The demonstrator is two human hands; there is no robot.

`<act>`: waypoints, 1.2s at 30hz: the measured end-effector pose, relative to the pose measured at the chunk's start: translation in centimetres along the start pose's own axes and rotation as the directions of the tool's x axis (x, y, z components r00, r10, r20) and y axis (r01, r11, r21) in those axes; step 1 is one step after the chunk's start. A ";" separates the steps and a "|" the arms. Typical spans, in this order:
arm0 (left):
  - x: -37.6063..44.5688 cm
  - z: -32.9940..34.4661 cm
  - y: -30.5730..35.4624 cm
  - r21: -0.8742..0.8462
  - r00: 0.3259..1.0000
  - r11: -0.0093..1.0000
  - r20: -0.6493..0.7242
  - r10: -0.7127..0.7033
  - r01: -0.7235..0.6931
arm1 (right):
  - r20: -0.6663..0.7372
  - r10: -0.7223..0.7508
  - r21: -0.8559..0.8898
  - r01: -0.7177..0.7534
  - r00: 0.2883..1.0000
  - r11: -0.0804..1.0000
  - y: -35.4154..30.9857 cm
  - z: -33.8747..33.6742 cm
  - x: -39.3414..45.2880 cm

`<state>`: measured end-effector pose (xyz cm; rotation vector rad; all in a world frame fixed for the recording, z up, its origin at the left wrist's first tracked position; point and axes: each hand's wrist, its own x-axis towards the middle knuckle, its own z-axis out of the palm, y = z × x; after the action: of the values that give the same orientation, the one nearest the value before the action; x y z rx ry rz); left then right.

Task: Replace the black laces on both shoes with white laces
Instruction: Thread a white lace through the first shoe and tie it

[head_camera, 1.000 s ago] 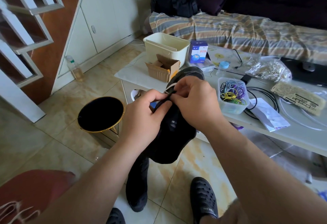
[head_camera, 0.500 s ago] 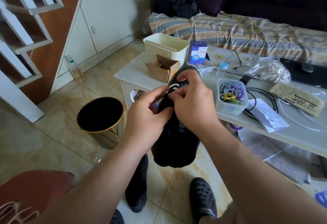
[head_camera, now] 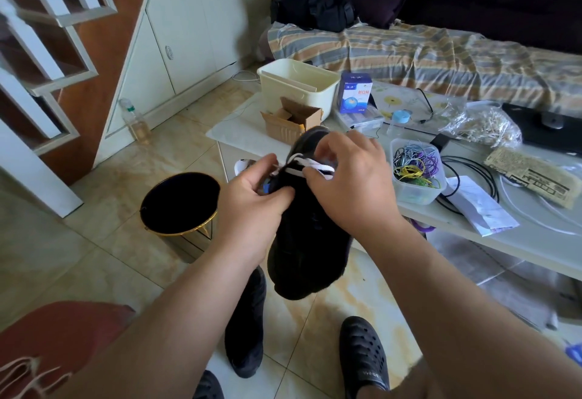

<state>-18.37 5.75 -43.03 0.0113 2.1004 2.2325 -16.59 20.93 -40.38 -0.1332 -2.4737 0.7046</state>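
White lace (head_camera: 310, 167) on black shoe (head_camera: 310, 234); its markings unreadable.

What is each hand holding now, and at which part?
The left hand grips the black shoe at its side near the eyelets. The right hand pinches the white lace across the shoe's front.

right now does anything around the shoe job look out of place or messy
Nothing looks spilled or broken. One oddity: the second black shoe lies on the floor tiles below the black shoe that both hands hold, close to the person's sandal, where it could be stepped on.
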 end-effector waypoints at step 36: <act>1.0 -2.1 0.5 0.574 0.979 0.802 0.191 0.068 -0.167 | -0.036 0.391 0.214 -0.375 0.920 0.902 3.4 -0.9 1.0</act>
<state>-19.47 3.64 -42.70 0.3560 2.6542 1.4631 -17.17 24.50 -40.99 -0.5722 -2.3035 1.0907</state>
